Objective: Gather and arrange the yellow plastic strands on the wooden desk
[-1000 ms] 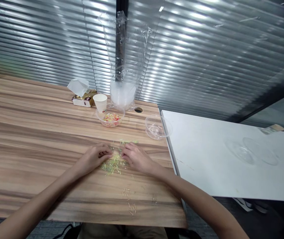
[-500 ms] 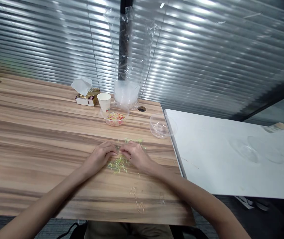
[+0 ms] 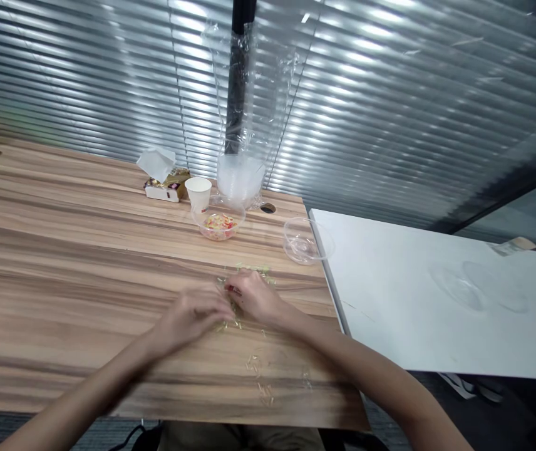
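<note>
Currently both your hands are at the small yellow-green pieces (image 3: 233, 324) lying loose on the wood-grain counter (image 3: 84, 269), on the near side of the bowls

Left hand (image 3: 197, 316) is blurred, fingers bent and grouped, back of the hand up, covering part of the pieces from this view; can't tell if it pinches anything or touches the counter

Right hand (image 3: 253, 294) is curled right beside it, fingertips turned in toward the left; something small and reddish shows at the fingers, too small to identify, and I can't tell what, if anything, is pinched

More greenish bits (image 3: 265, 272) sit just beyond your right hand; pale slivers (image 3: 265, 393) lie apart, closer to your edge of the counter

Further back you've got a clear bowl (image 3: 218, 237) holding red and yellow bits (image 3: 221, 222), a paper cup (image 3: 198, 194) just behind it, a tissue pack (image 3: 162, 193) to the cup's left, and a stack of clear tubs (image 3: 238, 178) in a plastic bag (image 3: 270, 94) by the blinds (image 3: 108, 88)

Second clear bowl (image 3: 298, 252) stands near the counter's right edge, its rim overlapping the white counter (image 3: 390, 282) in view
</note>
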Demonstrator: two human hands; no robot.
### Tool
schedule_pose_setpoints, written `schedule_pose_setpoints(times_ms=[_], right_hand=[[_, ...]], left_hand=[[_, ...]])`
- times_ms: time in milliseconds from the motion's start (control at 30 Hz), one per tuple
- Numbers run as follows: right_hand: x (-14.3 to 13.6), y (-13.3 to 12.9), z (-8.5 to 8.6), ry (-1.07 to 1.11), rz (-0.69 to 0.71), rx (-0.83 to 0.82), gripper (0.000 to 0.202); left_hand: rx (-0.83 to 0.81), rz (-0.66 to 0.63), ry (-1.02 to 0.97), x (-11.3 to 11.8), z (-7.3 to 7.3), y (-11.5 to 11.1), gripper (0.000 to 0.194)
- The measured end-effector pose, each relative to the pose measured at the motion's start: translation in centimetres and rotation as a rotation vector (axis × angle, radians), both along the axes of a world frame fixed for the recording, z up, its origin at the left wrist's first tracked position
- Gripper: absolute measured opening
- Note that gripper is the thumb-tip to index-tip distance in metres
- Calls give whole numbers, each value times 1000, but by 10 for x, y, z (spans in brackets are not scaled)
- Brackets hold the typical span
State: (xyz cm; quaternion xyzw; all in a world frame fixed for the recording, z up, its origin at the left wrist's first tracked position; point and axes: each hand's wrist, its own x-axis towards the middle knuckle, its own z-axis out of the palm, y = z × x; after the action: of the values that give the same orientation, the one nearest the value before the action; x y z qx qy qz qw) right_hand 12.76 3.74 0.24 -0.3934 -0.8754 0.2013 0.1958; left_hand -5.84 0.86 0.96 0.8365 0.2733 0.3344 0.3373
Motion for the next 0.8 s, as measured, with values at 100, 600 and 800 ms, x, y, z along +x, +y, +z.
schedule_pose_setpoints(times_ms=[100, 600, 800], right_hand=[[3, -1, 5, 49, 20, 31, 16], [73, -108, -7, 240, -34, -92, 19], [74, -112, -11, 304, -29, -104, 13]], left_hand=[[135, -158, 30, 13, 3, -31, 22], [418, -51, 292, 16, -18, -66, 25], [550, 42, 519, -13, -20, -56, 47]])
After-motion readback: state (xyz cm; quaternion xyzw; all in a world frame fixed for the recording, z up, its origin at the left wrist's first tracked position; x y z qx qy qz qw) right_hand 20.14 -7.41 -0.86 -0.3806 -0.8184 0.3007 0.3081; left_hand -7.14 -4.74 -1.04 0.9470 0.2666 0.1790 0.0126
